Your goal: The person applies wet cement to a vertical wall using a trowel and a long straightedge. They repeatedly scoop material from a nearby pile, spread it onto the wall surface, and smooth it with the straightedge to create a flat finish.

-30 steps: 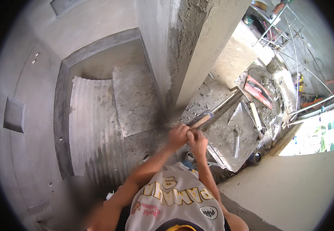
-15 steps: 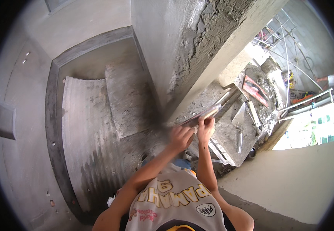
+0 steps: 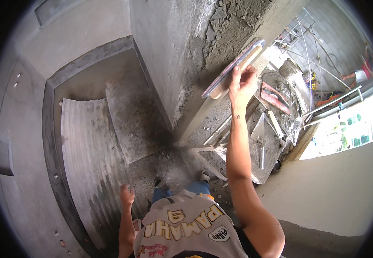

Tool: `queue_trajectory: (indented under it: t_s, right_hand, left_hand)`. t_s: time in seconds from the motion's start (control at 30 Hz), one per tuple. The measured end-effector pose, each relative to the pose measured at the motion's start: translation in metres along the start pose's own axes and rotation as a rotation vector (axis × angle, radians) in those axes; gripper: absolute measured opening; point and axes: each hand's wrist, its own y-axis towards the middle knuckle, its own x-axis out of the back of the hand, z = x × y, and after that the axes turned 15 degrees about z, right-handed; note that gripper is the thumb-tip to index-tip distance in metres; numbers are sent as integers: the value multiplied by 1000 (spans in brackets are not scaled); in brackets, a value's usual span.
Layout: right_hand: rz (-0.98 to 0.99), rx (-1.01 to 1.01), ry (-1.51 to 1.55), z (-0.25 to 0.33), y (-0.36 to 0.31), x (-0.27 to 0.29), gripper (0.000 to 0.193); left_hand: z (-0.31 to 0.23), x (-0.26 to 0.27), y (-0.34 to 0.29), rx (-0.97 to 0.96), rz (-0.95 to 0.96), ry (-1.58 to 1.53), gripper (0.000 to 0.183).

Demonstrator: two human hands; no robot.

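My right hand (image 3: 243, 86) is closed round the pale wooden grip of a plastering float (image 3: 233, 71), a long flat tool with a dark, worn blade. The float lies slantwise at the edge of the column (image 3: 162, 56), next to rough wet mortar (image 3: 231, 32) on its face. Whether the whole blade touches the mortar cannot be told from here. Low at my left side hangs my left hand (image 3: 127, 195), its fingers loosely bent with nothing seen in them. The corrugated sheet (image 3: 89, 150) is nearest to it.
Right of the column, a mortar-covered board (image 3: 251, 159) bears a pointed trowel (image 3: 258, 131); a red float (image 3: 275, 99) lies beyond it. Metal scaffolding (image 3: 311, 56) and another person (image 3: 362, 74) are at the far right. A low wall (image 3: 336, 193) stands at my right.
My right hand has carried the float up and away from me to the column's edge. My left hand has left the float and dropped to my left side.
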Motion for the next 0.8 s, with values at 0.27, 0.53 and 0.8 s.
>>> queue_trajectory:
  t_s: [0.27, 0.53, 0.8]
  right_hand:
    - [55, -64, -404, -187, -114, -16, 33]
    - [55, 57, -82, -14, 10, 10, 32]
    - [123, -222, -279, -221, -176, -58, 26]
  left_hand:
    - [-12, -28, 6, 29, 51, -24, 33]
    - [-63, 8, 17, 102, 103, -180, 33]
    - [-27, 0, -30, 204, 179, -118, 33]
